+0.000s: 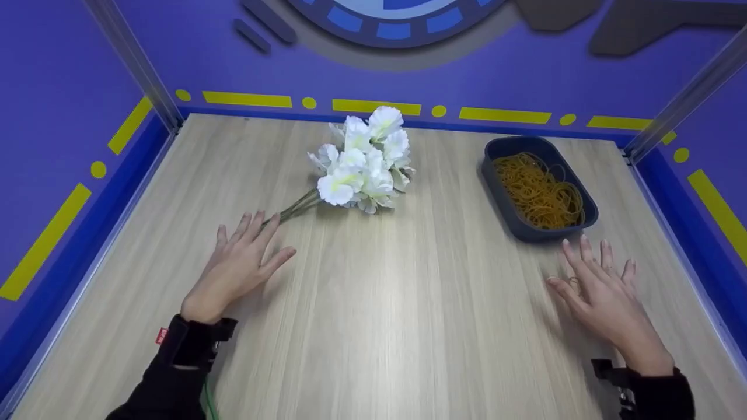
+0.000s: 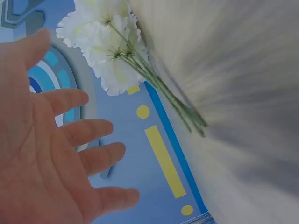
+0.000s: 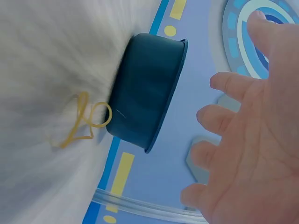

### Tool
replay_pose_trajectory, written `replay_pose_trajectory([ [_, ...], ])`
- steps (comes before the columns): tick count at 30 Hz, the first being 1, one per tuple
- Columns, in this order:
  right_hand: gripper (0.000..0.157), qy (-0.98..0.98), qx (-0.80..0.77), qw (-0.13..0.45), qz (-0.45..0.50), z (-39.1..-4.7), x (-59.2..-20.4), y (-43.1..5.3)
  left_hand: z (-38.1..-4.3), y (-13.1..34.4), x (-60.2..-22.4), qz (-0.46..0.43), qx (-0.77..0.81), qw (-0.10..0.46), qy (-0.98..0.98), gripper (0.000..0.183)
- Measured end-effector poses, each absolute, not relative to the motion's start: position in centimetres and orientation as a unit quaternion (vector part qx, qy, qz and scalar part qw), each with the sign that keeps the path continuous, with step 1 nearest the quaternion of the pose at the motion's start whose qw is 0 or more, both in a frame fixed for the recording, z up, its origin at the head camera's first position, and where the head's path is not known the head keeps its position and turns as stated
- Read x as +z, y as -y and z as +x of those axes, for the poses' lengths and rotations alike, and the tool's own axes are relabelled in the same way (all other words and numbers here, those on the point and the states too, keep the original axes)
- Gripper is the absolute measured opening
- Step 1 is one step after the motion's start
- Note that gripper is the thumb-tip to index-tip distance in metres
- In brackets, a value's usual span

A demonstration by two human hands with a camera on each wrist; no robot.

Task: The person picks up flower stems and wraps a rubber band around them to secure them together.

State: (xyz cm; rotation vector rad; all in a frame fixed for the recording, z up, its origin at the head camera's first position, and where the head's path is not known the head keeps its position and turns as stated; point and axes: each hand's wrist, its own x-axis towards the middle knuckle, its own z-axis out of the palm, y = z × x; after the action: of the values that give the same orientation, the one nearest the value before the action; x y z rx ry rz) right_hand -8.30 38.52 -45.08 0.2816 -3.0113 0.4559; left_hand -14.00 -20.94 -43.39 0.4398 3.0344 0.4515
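I log flowers [image 1: 362, 166] ahead-right of the nearer left hand [image 1: 236, 265], stems [image 1: 300, 205] slanting its way; fingers spread, empty, right hand [image 1: 607, 303] too

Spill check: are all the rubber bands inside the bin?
No, the right wrist view shows at least one rubber band on the table beside the bin.

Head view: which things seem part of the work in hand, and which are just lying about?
Likely part of the work:
white flowers, nearest the left hand
dark tub of rubber bands, near the right hand
loose rubber band outside the tub

Likely just there:
wooden table
patterned walls
green cord
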Motion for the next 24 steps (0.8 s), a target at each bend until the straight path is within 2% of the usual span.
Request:
replay_pose_trajectory([
  [7, 0.077, 0.981, 0.161, 0.044, 0.101, -8.2, -44.5, -38.4, -17.6, 20.5, -41.5, 0.199, 0.141, 0.019, -0.970, 0.077],
  [17, 0.080, 0.979, 0.165, 0.043, 0.111, -8.1, -44.9, -38.0, -23.2, 16.8, -42.0, 0.173, 0.178, 0.122, -0.961, 0.087],
  [24, 0.081, 0.978, 0.176, 0.036, 0.110, -8.4, -45.1, -37.4, -26.1, 13.4, -44.2, 0.129, 0.170, 0.103, -0.972, 0.077],
])
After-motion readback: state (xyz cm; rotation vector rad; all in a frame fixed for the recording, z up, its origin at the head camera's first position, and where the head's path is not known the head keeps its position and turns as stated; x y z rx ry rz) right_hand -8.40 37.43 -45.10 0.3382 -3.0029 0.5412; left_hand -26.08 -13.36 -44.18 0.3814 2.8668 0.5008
